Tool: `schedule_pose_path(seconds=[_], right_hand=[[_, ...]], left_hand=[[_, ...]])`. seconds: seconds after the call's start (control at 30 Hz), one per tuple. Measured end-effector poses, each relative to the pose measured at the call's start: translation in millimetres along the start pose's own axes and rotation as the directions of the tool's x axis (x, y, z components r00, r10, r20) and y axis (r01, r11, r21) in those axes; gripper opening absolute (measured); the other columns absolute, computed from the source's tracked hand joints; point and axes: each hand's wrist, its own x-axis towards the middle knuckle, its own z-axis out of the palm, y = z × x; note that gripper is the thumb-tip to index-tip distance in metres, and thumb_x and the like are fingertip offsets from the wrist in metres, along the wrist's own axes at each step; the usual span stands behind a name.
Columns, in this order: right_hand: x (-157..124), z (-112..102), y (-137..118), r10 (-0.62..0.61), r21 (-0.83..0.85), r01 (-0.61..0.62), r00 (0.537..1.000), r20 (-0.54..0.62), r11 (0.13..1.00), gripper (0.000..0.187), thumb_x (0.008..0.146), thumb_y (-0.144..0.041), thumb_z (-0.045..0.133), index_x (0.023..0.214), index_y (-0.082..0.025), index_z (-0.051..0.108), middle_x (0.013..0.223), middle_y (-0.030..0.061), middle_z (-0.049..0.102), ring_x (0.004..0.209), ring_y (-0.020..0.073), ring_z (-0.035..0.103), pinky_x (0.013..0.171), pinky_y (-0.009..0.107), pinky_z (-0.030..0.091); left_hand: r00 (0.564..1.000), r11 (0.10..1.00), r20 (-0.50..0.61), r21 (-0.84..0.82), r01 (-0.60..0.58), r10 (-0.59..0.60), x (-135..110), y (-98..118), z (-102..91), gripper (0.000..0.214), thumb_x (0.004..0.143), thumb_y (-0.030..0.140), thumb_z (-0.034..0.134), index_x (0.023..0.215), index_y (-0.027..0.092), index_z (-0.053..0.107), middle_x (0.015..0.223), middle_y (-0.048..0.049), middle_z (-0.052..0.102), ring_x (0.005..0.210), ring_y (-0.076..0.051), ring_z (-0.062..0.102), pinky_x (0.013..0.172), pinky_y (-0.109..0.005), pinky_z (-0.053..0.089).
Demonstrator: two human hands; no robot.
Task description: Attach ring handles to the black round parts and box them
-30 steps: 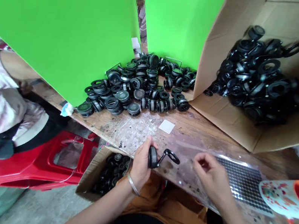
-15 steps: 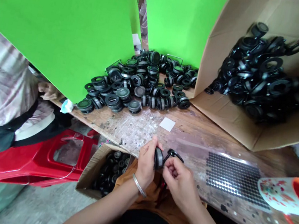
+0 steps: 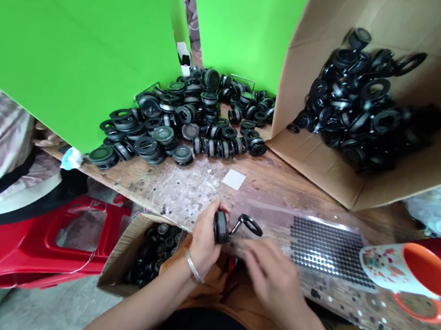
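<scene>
Left hand point(image 3: 203, 236) pinches the black round part point(image 3: 220, 227) over the bench point(image 3: 182, 192) edge, with its hinged ring point(image 3: 251, 226) swung out to the right. Right hand point(image 3: 270, 272) is just beside it — blurred, fingers loosely together, so any pinch cannot be told. Judgement: a firm rim grip keeps the face clear — the dot sheet point(image 3: 327, 250) lies near.

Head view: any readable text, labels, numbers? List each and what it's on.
No readable text anywhere.
mug: coloured pattern, no letters legible.
white tag between the green boards: dark mark, too small to read.
white square, cardboard box, black part in the left hand: no print visible.
</scene>
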Motion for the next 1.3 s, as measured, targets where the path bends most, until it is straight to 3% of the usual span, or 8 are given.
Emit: schedule_pose_path(seconds=[0.1, 0.17, 0.37, 0.7, 0.8, 0.93, 1.1, 1.3], right_hand=[[5.9, -25.0, 48.9, 0.257, -0.111, -0.268, 0.961, -0.103, 0.957, 0.016, 0.09, -0.022, 0.048, 0.09, -0.019, 0.064, 0.086, 0.0076, 0.065, 0.079, 0.0192, 0.061, 0.073, 0.031, 0.047], [8.2, -32.9, 84.4, 0.401, -0.248, -0.399, 0.915, -0.047, 0.883, 0.016, 0.085, -0.021, 0.048, 0.079, -0.019, 0.063, 0.081, 0.006, 0.065, 0.076, 0.0198, 0.06, 0.073, 0.031, 0.045], [12.4, -23.5, 129.1, 0.464, -0.317, -0.427, 0.885, 0.046, 0.847, 0.016, 0.078, -0.017, 0.048, 0.071, -0.02, 0.062, 0.077, 0.0051, 0.064, 0.073, 0.0187, 0.059, 0.069, 0.028, 0.04], [12.3, -17.9, 112.8, 0.455, -0.389, -0.414, 0.89, 0.016, 0.823, 0.011, 0.082, -0.018, 0.048, 0.072, -0.02, 0.05, 0.08, 0.0057, 0.054, 0.072, 0.0191, 0.051, 0.066, 0.03, 0.036], [13.9, -19.5, 92.1, 0.321, -0.193, -0.323, 0.946, -0.046, 0.926, 0.009, 0.083, -0.018, 0.051, 0.074, -0.021, 0.049, 0.079, 0.0038, 0.053, 0.077, 0.0194, 0.052, 0.071, 0.031, 0.04], [29.3, -16.2, 48.4, 0.031, 0.048, -0.027, 0.996, -0.087, 0.998, 0.007, 0.084, -0.014, 0.053, 0.081, -0.021, 0.053, 0.095, 0.0053, 0.055, 0.095, 0.0206, 0.052, 0.087, 0.036, 0.042], [46.0, -1.3, 22.6, -0.192, -0.062, 0.188, 0.979, -0.071, 0.98, 0.008, 0.085, -0.01, 0.056, 0.085, -0.018, 0.055, 0.104, 0.0082, 0.054, 0.105, 0.024, 0.046, 0.096, 0.043, 0.04], [49.8, 0.9, 23.6, -0.217, -0.141, 0.225, 0.974, 0.072, 0.964, 0.007, 0.086, -0.011, 0.056, 0.088, -0.017, 0.056, 0.109, 0.0101, 0.056, 0.111, 0.0277, 0.043, 0.095, 0.045, 0.043]], left_hand=[[1.0, 1.0, 0.0, -0.013, -0.013, 0.013, -1.1, 1.4, 1.2, 0.031, 0.077, 0.045, 0.061, 0.066, 0.016, 0.058, 0.053, 0.0042, 0.05, 0.045, -0.008, 0.044, 0.048, -0.022, 0.034], [1.0, 1.0, -0.005, -0.001, -0.025, 0.025, -1.8, 1.8, 1.5, 0.033, 0.077, 0.045, 0.061, 0.062, 0.017, 0.056, 0.053, 0.0037, 0.049, 0.045, -0.008, 0.045, 0.048, -0.022, 0.035], [0.998, 0.996, 0.012, 0.051, -0.069, 0.068, -3.0, -1.7, 0.7, 0.033, 0.081, 0.044, 0.058, 0.062, 0.017, 0.055, 0.055, 0.003, 0.049, 0.047, -0.009, 0.044, 0.048, -0.023, 0.036], [0.989, 0.983, -0.025, 0.12, -0.139, 0.143, -3.4, 1.1, -0.1, 0.037, 0.079, 0.048, 0.057, 0.06, 0.017, 0.056, 0.053, 0.0028, 0.049, 0.046, -0.009, 0.045, 0.049, -0.022, 0.036], [0.992, 0.984, -0.03, 0.134, -0.114, 0.119, -4.6, 1.4, -1.9, 0.037, 0.079, 0.049, 0.056, 0.06, 0.017, 0.056, 0.052, 0.0028, 0.049, 0.046, -0.009, 0.045, 0.049, -0.022, 0.036], [0.996, 0.982, -0.009, 0.165, -0.09, 0.093, -6.6, -1.5, -1.2, 0.035, 0.082, 0.045, 0.052, 0.06, 0.017, 0.055, 0.052, 0.0029, 0.049, 0.046, -0.009, 0.044, 0.05, -0.022, 0.035], [0.991, 0.963, 0.054, 0.235, -0.135, 0.125, -12.4, -1.7, 2.7, 0.037, 0.083, 0.045, 0.05, 0.059, 0.018, 0.055, 0.054, 0.0026, 0.047, 0.05, -0.01, 0.041, 0.052, -0.023, 0.034], [0.99, 0.959, 0.054, 0.25, -0.136, 0.126, -17.4, 2.7, 2.2, 0.039, 0.082, 0.048, 0.051, 0.057, 0.018, 0.056, 0.057, 0.0009, 0.047, 0.053, -0.012, 0.04, 0.054, -0.023, 0.034]])
